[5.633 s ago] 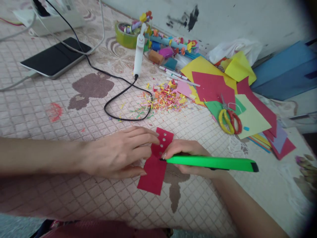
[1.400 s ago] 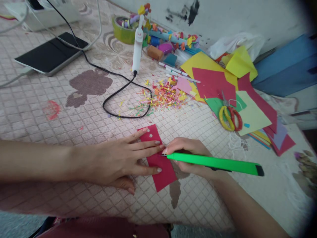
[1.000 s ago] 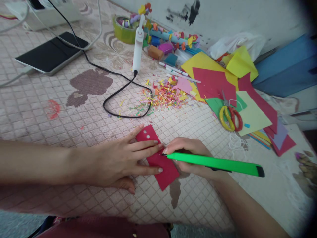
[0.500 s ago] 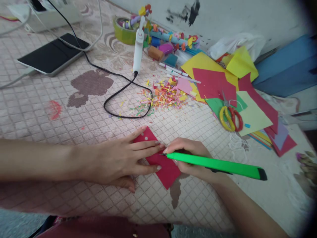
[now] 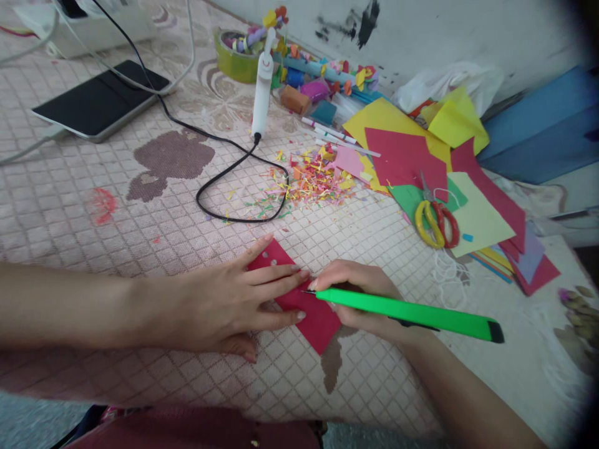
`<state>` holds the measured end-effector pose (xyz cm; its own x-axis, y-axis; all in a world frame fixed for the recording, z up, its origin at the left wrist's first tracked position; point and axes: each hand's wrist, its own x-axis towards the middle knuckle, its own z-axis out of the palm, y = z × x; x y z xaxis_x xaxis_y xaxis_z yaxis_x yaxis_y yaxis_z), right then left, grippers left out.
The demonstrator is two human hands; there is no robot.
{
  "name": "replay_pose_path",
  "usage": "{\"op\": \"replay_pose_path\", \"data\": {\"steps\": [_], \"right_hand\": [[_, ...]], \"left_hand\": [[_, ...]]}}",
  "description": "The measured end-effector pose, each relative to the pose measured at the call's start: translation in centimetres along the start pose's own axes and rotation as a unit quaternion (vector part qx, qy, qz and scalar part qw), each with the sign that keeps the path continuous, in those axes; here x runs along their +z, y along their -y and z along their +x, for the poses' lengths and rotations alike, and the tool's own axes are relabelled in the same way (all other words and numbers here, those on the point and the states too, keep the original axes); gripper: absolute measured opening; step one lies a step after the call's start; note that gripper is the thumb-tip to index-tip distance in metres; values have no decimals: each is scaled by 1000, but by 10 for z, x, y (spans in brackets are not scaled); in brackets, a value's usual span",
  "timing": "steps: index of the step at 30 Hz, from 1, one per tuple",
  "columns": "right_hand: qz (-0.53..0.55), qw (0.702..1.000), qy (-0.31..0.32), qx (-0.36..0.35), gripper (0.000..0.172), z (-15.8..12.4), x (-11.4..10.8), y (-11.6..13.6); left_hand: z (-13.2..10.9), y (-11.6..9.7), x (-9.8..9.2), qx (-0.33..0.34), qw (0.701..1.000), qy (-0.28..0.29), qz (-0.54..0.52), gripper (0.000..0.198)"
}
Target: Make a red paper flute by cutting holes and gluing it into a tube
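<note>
A narrow piece of red paper [image 5: 314, 321] lies on the patterned tablecloth [image 5: 196, 380] in front of me. It has small holes near its far end. My left hand [image 5: 238, 302] rests flat across it with fingers spread, covering its middle. On the right, my right hand [image 5: 362, 293] grips a bright green utility knife [image 5: 412, 310] close to its blade end. The thin dark blade tip touches the red paper just beside my left fingertips. The knife's black rear end points to the right.
Paper scraps [image 5: 322, 178] lie ahead, beside a white glue gun [image 5: 262, 93] with a looped black cord. Scissors [image 5: 437, 221] sit on coloured paper sheets [image 5: 407, 159] at right. A black tablet-like device [image 5: 103, 100] lies far left. A tape roll [image 5: 236, 62] stands near the wall.
The red paper has turned very slightly under my left hand, its far end shifting a little left. The knife's position is nearly the same.
</note>
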<state>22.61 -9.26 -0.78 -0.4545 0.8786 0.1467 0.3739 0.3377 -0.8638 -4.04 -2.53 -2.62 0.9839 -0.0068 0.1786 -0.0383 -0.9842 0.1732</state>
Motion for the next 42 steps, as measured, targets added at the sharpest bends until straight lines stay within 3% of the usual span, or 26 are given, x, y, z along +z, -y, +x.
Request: {"op": "replay_pose_path", "data": {"steps": [29, 34, 42], "right_hand": [[3, 1000, 4, 2, 15, 0, -2, 0], [4, 1000, -1, 7, 15, -1, 0, -1], [2, 1000, 3, 6, 16, -1, -1, -1]], "left_hand": [[3, -3, -2, -12, 1000, -1, -3, 65], [5, -6, -1, -14, 1000, -11, 16, 74], [0, 3, 2, 13, 1000, -17, -22, 55]]}}
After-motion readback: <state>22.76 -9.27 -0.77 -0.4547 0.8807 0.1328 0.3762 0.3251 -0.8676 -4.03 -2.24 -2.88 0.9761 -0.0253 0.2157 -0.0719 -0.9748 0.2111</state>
